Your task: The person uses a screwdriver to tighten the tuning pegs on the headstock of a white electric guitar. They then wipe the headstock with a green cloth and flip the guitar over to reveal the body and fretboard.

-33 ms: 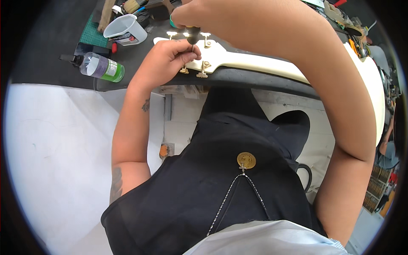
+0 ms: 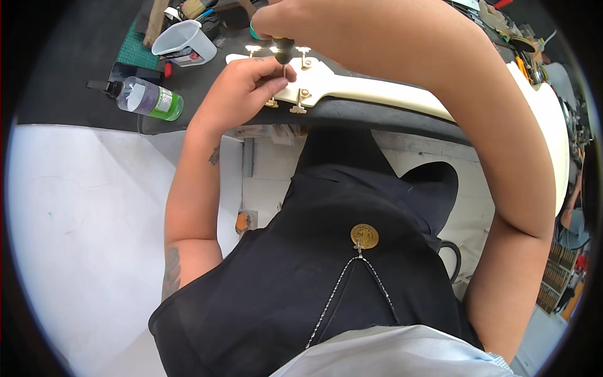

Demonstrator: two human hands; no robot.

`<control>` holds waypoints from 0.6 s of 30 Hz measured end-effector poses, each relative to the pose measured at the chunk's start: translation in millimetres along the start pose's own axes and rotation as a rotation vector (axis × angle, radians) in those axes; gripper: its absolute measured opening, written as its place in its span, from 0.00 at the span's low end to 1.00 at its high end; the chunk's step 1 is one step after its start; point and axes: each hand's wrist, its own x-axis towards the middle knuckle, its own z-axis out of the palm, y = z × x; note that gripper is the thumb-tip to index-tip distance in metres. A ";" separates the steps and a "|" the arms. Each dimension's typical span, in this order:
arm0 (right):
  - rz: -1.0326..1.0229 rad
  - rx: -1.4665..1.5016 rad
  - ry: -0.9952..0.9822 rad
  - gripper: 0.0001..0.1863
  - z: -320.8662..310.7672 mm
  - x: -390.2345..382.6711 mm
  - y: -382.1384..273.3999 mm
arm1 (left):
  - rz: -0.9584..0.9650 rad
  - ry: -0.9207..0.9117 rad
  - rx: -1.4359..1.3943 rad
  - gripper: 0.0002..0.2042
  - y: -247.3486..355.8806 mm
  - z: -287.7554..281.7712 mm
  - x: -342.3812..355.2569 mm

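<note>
A cream-white electric guitar lies back side up along the bench, its headstock to the left with several gold tuners on its edges. Above the headstock my right hand is closed on the handle of a screwdriver, which stands roughly upright, tip down. My left hand rests at the headstock, with thumb and fingers closed around the lower end of the screwdriver's shaft. Those fingers hide the tip and whatever it touches. My right forearm covers part of the guitar's neck.
On the left of the dark bench are a spray bottle with green liquid, a white plastic tub and a green cutting mat. A brush lies behind the tub. Assorted tools crowd the far right.
</note>
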 end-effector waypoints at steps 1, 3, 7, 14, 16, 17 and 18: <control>0.027 -0.002 -0.065 0.13 -1.4 1.0 0.1 | 0.024 0.044 0.043 0.13 2.3 -0.4 -4.8; 0.059 -0.009 -0.166 0.14 -6.4 5.9 -1.3 | 0.122 0.093 0.246 0.28 9.9 -10.2 -21.5; 0.029 -0.015 -0.100 0.11 -3.9 0.9 -0.5 | 0.225 0.146 0.651 0.35 -2.8 10.3 -50.7; 0.115 -0.012 -0.331 0.09 -12.2 18.1 1.4 | 0.359 0.261 0.768 0.31 -32.7 16.9 -48.8; 0.071 -0.048 -0.345 0.10 -13.9 18.3 3.7 | 0.337 0.240 0.751 0.29 -21.4 15.1 -42.2; 0.083 -0.034 -0.315 0.10 -11.5 16.4 3.9 | 0.345 0.237 0.785 0.28 -20.0 14.3 -40.4; 0.095 -0.020 -0.283 0.10 -9.1 14.3 4.2 | 0.354 0.232 0.820 0.27 -19.0 13.6 -38.2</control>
